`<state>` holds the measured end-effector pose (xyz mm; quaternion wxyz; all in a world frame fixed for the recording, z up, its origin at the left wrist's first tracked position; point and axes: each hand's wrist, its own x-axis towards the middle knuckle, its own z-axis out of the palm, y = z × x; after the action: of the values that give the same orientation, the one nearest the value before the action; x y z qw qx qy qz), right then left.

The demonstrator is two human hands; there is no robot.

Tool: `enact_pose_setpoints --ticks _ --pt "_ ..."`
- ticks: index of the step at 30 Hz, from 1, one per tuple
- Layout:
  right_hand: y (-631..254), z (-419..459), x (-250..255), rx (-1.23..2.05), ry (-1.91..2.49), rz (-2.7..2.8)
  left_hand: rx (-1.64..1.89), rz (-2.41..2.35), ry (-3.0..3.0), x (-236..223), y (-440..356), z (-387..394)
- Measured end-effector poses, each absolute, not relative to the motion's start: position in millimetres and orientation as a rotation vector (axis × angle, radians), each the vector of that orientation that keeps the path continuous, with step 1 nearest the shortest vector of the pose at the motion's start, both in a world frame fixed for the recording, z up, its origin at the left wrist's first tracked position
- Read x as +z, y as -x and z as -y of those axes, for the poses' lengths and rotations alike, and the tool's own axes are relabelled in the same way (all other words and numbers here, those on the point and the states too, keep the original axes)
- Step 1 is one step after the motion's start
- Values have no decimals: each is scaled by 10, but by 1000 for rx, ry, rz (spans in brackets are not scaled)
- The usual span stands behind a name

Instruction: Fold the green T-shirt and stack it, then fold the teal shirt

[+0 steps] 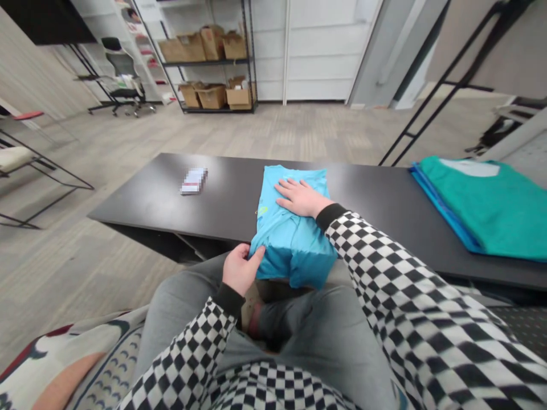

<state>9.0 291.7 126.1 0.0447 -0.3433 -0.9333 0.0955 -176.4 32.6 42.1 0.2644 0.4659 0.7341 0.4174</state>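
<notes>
A folded light-blue shirt (290,239) lies on the near edge of the black table (171,199), its lower part hanging over the edge toward my lap. My right hand (301,197) rests flat on its upper half, fingers stretched out. My left hand (240,269) pinches the shirt's lower left corner below the table edge. Both arms wear black-and-white checked sleeves.
A stack of flat shirts, green on top (482,205), lies at the table's right end. A small blurred card (194,180) sits at the table's far left. Shelves with cardboard boxes (209,62), an office chair (122,80) and a black rack frame (444,80) stand behind.
</notes>
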Motion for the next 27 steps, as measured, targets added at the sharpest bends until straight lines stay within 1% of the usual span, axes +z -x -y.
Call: enact_pose_setpoints --ticks 2,5,8,10,13,15,18,21,24,27 --pt "-92 -2918 1253 284 1049 2842 1130 -2033 -1336 592 1827 -304" --pt "-90 -2931 1233 291 1035 2824 1091 -2241 -1497 934 1873 -219" --pt "-90 -2933 1235 303 1034 2820 812 -2324 -1708 1202 1709 -70" --pt "-92 -2921 1250 306 1043 2823 580 -2171 -1856 1250 1478 62" --pt "-96 -2895 1278 294 1055 2821 299 -1891 -1970 1130 1114 254" --pt "-95 -2881 1291 285 1059 2821 130 -1797 -1985 987 973 345" --pt "-91 -2875 1298 282 1065 2832 -138 -1711 -1999 772 981 427" --pt "-90 -2884 1292 287 1064 2831 -341 -1646 -1971 573 1166 506" --pt "-96 -2903 1278 287 1056 2827 -368 -1442 -1948 388 1379 605" --pt "-111 -2916 1258 285 1056 2824 -245 -1207 -1888 316 1566 633"
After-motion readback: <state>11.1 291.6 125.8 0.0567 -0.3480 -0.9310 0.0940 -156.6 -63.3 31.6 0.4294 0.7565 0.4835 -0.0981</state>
